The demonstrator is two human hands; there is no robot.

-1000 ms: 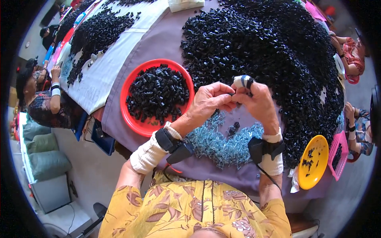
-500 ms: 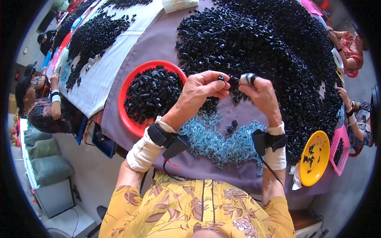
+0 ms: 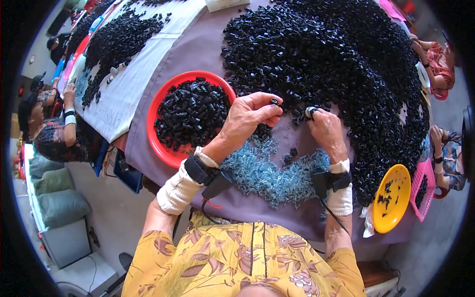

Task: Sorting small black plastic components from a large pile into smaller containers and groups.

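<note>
On a mauve cloth (image 3: pixel 198 54), beside a round red plastic tray (image 3: pixel 173 159), the left hand (image 3: pixel 243 119) pinches a small black plastic cylinder (image 3: pixel 274 102) by its fingertips. The right hand (image 3: pixel 327 131) is curled, its contents hidden. A slackened left pinch could drop the cylinder among the similar black plastic pieces (image 3: pixel 307 59) beyond the hands or glinting pale-blue pieces (image 3: pixel 277 178) nearer the body.

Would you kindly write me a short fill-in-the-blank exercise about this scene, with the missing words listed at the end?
1. The left hand pinches a small part whose colour is ____.
2. The large bowl heaped with dark pieces is ____.
3. The yellow plate lies on the person's ____ side.
4. The main colour of the person's printed shirt is ____.

Missing words: black; red; right; yellow.
</note>
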